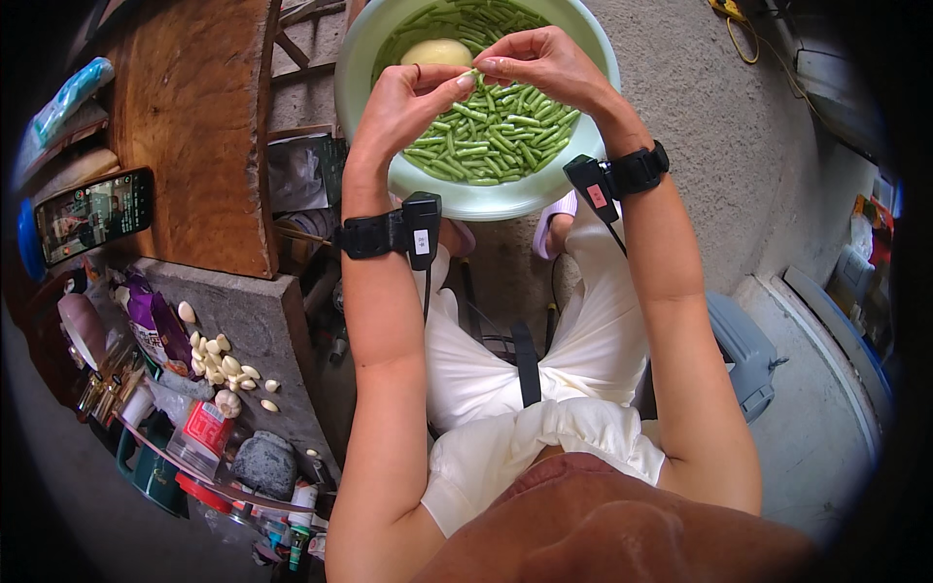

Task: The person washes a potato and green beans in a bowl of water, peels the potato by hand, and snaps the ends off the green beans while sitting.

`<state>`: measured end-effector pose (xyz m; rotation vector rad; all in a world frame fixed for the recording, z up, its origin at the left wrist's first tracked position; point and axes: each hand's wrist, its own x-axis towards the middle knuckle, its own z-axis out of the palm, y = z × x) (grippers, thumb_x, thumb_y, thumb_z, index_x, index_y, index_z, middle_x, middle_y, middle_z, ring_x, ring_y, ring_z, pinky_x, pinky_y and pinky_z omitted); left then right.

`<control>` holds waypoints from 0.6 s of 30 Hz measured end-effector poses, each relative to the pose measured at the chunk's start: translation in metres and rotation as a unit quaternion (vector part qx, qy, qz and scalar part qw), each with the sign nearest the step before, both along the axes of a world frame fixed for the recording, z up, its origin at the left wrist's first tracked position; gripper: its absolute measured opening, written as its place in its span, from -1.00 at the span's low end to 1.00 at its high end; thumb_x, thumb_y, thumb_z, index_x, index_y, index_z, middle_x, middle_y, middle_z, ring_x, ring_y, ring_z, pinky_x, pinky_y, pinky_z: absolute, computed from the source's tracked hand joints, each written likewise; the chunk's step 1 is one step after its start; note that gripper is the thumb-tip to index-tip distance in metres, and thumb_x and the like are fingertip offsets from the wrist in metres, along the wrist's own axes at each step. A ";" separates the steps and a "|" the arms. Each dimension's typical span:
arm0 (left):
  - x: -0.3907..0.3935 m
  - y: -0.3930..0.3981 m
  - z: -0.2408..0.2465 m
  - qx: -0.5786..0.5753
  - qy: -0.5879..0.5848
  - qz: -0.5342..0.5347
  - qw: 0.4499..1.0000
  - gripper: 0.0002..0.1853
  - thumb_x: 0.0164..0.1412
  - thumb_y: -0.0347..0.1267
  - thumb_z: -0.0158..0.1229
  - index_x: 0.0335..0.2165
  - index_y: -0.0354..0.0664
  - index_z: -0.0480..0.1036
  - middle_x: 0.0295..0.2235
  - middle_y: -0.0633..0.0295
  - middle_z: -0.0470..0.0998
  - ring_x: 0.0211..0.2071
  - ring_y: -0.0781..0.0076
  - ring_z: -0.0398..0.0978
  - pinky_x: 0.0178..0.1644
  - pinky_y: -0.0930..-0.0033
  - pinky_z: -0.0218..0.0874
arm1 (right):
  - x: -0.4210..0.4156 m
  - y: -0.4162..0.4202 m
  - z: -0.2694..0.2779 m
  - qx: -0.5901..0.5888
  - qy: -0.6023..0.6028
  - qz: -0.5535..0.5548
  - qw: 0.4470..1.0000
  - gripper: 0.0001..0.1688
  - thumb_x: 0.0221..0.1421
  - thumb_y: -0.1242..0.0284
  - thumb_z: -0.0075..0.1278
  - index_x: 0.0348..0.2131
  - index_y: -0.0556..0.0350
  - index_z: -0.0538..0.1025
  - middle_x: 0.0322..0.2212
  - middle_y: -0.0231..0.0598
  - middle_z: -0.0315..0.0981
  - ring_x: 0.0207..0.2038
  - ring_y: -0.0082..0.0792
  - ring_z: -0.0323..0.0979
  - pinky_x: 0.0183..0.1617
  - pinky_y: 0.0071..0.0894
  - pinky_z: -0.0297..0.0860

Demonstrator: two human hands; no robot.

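A pale green plastic basin (481, 204) stands on the floor before me, holding many cut green bean pieces (503, 138) in water. At its far left sits a pale yellow rounded thing (436, 52), perhaps a peeled potato, partly behind my left hand. Above the beans, my left hand (415, 98) and my right hand (550, 64) meet fingertip to fingertip. Thumbs and forefingers of both pinch one small green bean piece (475, 73), largely hidden by the fingers. A black strapped device (421, 232) sits on my left forearm, and another (592, 191) on my right wrist.
Left of me are a wooden board (197, 124), a propped phone (95, 211) with a lit screen, and a grey slab (248, 306) bearing garlic cloves (213, 357), a garlic bulb (227, 403) and a purple packet (155, 321). A grey plastic case (740, 357) stands at right.
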<state>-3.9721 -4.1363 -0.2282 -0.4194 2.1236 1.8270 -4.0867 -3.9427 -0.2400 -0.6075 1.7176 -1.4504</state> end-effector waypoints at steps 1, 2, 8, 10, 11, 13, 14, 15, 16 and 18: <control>0.000 0.000 0.000 0.004 0.000 0.000 1.000 -0.58 0.16 -0.20 0.22 -0.15 -0.34 0.52 -0.33 0.24 0.60 -0.29 0.61 0.51 -0.16 0.55 0.31 | 0.000 0.000 0.000 0.000 0.002 -0.001 1.000 -0.63 0.07 0.24 0.17 -0.27 0.19 0.61 -0.42 -0.27 0.58 -0.33 -0.55 0.52 -0.20 -0.57 0.43; 0.000 0.000 0.000 0.019 0.008 0.003 1.000 -0.58 0.17 -0.21 0.21 -0.13 -0.34 0.51 -0.32 0.23 0.60 -0.28 0.60 0.52 -0.16 0.56 0.31 | 0.000 0.000 0.000 0.000 0.002 -0.001 1.000 -0.63 0.06 0.23 0.17 -0.27 0.19 0.61 -0.42 -0.28 0.58 -0.33 -0.55 0.52 -0.20 -0.57 0.42; 0.000 0.000 0.001 0.071 0.038 0.004 0.997 -0.60 0.21 -0.27 0.17 -0.09 -0.36 0.48 -0.29 0.19 0.60 -0.25 0.57 0.53 -0.15 0.56 0.32 | 0.000 0.000 0.004 -0.005 -0.027 -0.001 1.000 -0.63 0.05 0.20 0.18 -0.28 0.13 0.62 -0.43 -0.33 0.58 -0.35 -0.60 0.51 -0.27 -0.64 0.38; 0.000 -0.001 0.003 0.071 0.046 0.000 0.996 -0.60 0.21 -0.28 0.17 -0.09 -0.36 0.48 -0.29 0.19 0.60 -0.25 0.57 0.53 -0.15 0.55 0.32 | 0.000 0.000 0.010 0.004 -0.027 0.001 1.000 -0.64 0.06 0.19 0.17 -0.29 0.11 0.62 -0.43 -0.36 0.57 -0.35 -0.62 0.50 -0.29 -0.66 0.36; 0.000 -0.001 0.002 0.070 0.048 0.002 0.996 -0.61 0.21 -0.28 0.17 -0.09 -0.36 0.48 -0.30 0.19 0.60 -0.25 0.56 0.53 -0.15 0.55 0.32 | 0.000 0.000 0.010 0.004 -0.030 -0.001 1.000 -0.64 0.06 0.19 0.16 -0.29 0.10 0.62 -0.43 -0.37 0.57 -0.36 -0.64 0.49 -0.31 -0.66 0.35; -0.001 0.000 0.001 0.069 0.052 0.005 0.996 -0.61 0.21 -0.28 0.16 -0.09 -0.36 0.48 -0.30 0.18 0.60 -0.26 0.56 0.54 -0.16 0.55 0.33 | 0.000 0.001 0.008 0.003 -0.035 -0.006 0.999 -0.66 0.07 0.19 0.16 -0.30 0.09 0.62 -0.44 -0.40 0.57 -0.37 -0.67 0.47 -0.33 -0.68 0.32; -0.001 0.000 0.002 0.075 0.051 0.009 0.996 -0.61 0.21 -0.28 0.16 -0.10 -0.36 0.48 -0.30 0.18 0.60 -0.26 0.56 0.54 -0.16 0.54 0.34 | 0.000 0.001 0.007 -0.002 -0.041 -0.004 0.999 -0.66 0.08 0.20 0.15 -0.30 0.10 0.62 -0.44 -0.41 0.56 -0.38 -0.68 0.45 -0.34 -0.70 0.31; -0.002 0.001 0.002 0.080 0.049 0.013 0.995 -0.62 0.21 -0.28 0.16 -0.11 -0.36 0.48 -0.31 0.18 0.60 -0.27 0.56 0.54 -0.17 0.54 0.34 | -0.001 0.001 0.005 -0.007 -0.047 -0.001 0.999 -0.67 0.09 0.21 0.14 -0.30 0.10 0.61 -0.45 -0.42 0.56 -0.39 -0.70 0.44 -0.35 -0.71 0.30; -0.002 0.003 0.003 0.086 0.048 0.017 0.995 -0.62 0.21 -0.27 0.16 -0.11 -0.37 0.49 -0.31 0.18 0.60 -0.27 0.55 0.54 -0.17 0.54 0.35 | -0.003 0.002 0.003 -0.013 -0.053 0.000 0.998 -0.67 0.10 0.22 0.13 -0.29 0.11 0.61 -0.45 -0.43 0.56 -0.40 -0.71 0.42 -0.36 -0.73 0.29; -0.003 0.005 0.003 0.101 0.057 0.023 0.993 -0.62 0.22 -0.27 0.16 -0.12 -0.37 0.49 -0.32 0.17 0.60 -0.29 0.55 0.54 -0.17 0.54 0.35 | -0.004 0.002 -0.003 -0.032 -0.116 -0.004 0.993 -0.68 0.12 0.25 0.10 -0.27 0.14 0.60 -0.45 -0.44 0.56 -0.42 -0.74 0.39 -0.38 -0.77 0.27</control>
